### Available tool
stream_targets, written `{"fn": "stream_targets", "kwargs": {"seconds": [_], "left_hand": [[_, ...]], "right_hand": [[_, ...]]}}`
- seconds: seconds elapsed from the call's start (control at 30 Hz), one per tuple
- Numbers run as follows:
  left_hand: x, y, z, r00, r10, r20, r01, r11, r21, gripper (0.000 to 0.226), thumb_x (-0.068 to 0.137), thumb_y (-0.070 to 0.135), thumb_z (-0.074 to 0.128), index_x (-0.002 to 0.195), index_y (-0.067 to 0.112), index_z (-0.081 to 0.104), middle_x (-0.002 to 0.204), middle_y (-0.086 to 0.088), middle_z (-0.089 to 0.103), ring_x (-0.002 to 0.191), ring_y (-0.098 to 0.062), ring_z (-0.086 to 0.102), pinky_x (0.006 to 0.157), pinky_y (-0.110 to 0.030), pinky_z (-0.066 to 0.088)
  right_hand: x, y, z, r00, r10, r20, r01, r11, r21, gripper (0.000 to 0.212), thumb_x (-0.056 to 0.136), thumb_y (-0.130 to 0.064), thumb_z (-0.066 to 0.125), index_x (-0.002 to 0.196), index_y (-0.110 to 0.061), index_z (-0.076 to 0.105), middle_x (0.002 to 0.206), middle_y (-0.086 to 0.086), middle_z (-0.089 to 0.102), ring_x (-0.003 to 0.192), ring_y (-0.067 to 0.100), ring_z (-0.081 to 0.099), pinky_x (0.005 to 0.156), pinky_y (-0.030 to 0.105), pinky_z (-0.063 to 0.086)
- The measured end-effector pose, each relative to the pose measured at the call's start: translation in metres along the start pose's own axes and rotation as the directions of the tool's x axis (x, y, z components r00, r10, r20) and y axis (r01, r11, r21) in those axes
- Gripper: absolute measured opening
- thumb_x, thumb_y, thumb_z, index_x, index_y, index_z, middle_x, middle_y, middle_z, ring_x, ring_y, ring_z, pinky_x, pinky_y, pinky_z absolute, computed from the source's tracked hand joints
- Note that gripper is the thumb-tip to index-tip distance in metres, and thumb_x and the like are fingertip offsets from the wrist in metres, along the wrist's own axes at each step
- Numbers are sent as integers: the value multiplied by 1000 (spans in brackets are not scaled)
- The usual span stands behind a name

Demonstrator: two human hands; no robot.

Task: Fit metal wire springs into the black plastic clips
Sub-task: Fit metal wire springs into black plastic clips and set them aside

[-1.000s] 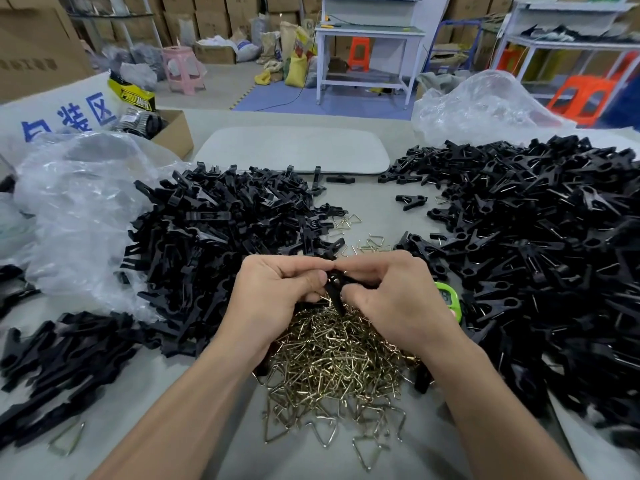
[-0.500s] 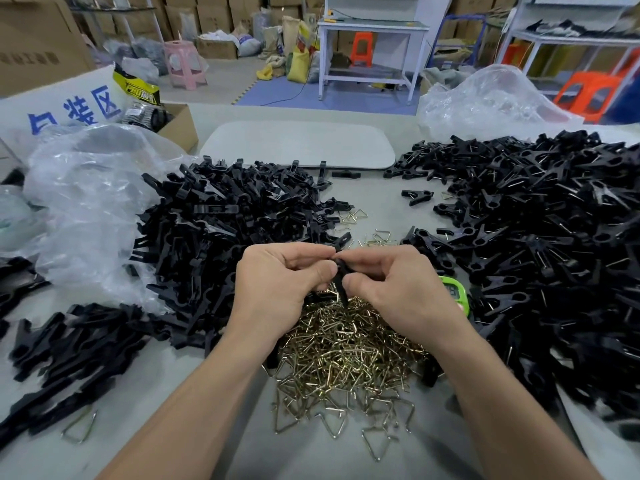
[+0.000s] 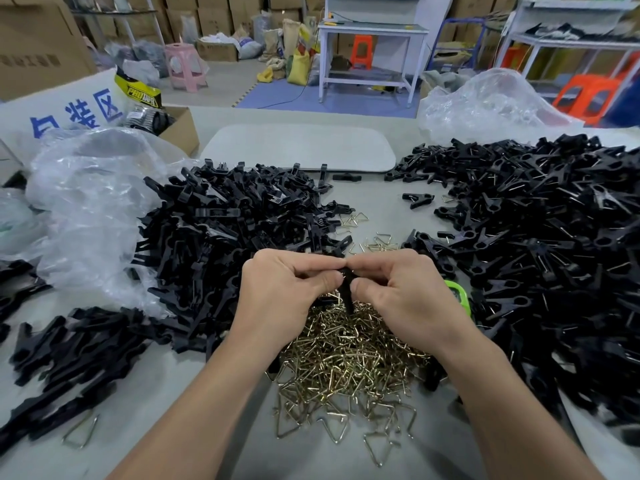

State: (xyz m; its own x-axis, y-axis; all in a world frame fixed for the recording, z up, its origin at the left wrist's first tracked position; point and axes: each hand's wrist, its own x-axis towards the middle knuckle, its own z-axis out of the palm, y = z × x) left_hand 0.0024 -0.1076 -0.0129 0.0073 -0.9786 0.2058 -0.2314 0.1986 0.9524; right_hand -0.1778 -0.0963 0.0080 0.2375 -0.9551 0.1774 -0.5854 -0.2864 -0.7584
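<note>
1. Pinching one black plastic clip [image 3: 347, 292] between them, the left hand [image 3: 284, 292] and the right hand [image 3: 405, 299] meet over the middle of the table [image 3: 180, 382]. Each grip has thumb and forefinger pressed onto the clip's upper end, with the other fingers curled in.
2. The clip hangs roughly upright, its lower end pointing down at the heap of wire springs [image 3: 346, 362] just beneath. The fingers cover the part where a spring would sit, so I cannot tell if one is in it.
3. The heap of brass-coloured, triangle-bent wires lies on the table between the two forearms and thins out toward the near edge.
4. A few loose springs [image 3: 377, 242] lie just beyond the hands.
5. The left pile [image 3: 221, 237] of black clip parts lies beside the left hand. The right pile [image 3: 536, 237] is wider, and wire glints in many of its clips.
6. A single clip [image 3: 417, 199] lies apart, near the right pile's inner edge.
7. A green object [image 3: 459, 294] shows just beside the right hand, partly hidden by it.
8. A crumpled clear bag [image 3: 90, 209] touches the left pile, and a pale grey board [image 3: 298, 147] lies flat at the far middle.
</note>
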Motion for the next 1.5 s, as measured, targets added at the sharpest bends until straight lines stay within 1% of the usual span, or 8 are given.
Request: {"fn": "stream_targets", "kwargs": {"seconds": [0.2,0.43,0.67,0.8,0.9,1.2,1.37,1.5], "left_hand": [[-5,4,-1,999,32,-28,-32,999,3,38,76,11,91,86,46,81,77,17,78,76,-1,75,70,-10,55],[-1,2,-2,998,-52,-20,50,993,-108,25,80,13,88,90,36,84,74,1,79,68,-13,74,71,-28,59],[-4,5,7,1000,-9,-3,8,992,-128,41,76,11,90,98,44,80,83,8,80,77,-7,76,69,-16,57],[-1,7,4,998,-2,-60,-10,979,-204,43,69,13,82,98,45,81,84,5,81,76,-8,76,70,-17,58],[3,6,-2,997,20,-81,-40,964,-262,35,76,3,83,98,30,83,89,0,81,79,-10,77,71,-16,58],[-4,4,-5,996,83,14,-84,988,127,45,78,12,89,98,51,79,89,28,76,86,8,72,74,-6,53],[-2,0,-8,986,133,-103,-112,975,191,53,81,14,88,112,53,73,98,33,74,94,12,69,82,-2,49],[5,-5,-13,970,99,-224,-60,983,176,45,82,15,87,112,47,75,95,35,73,94,17,67,85,0,47]], "right_hand": [[-3,-2,6,998,-37,-45,33,995,-90,28,94,-20,61,110,-42,66,88,-2,76,78,18,70,74,49,58],[-6,-5,15,990,-87,-110,74,990,-117,23,95,-20,66,112,-32,74,91,-18,77,85,3,72,78,33,60],[-7,-10,23,970,-122,-209,66,964,-257,49,88,-14,73,131,-36,63,97,-13,78,89,8,72,85,31,58],[-5,-9,16,990,-2,-142,7,999,35,48,83,-33,82,126,-48,66,107,-32,72,107,-15,62,91,6,46],[-2,-5,10,989,104,-101,-84,979,184,28,79,-36,81,107,-39,77,97,-25,76,94,-4,70,88,27,56],[-6,2,11,957,-13,-290,-7,998,-69,25,74,-24,82,93,-39,77,88,-33,69,87,-10,64,74,0,42],[1,4,6,941,212,-265,-157,965,212,40,80,-55,72,119,-46,71,115,-20,73,96,-2,68,94,37,59],[6,10,2,942,272,-198,-331,851,-407,42,103,-35,52,144,-41,53,149,-3,54,137,17,42,122,47,26]]}}
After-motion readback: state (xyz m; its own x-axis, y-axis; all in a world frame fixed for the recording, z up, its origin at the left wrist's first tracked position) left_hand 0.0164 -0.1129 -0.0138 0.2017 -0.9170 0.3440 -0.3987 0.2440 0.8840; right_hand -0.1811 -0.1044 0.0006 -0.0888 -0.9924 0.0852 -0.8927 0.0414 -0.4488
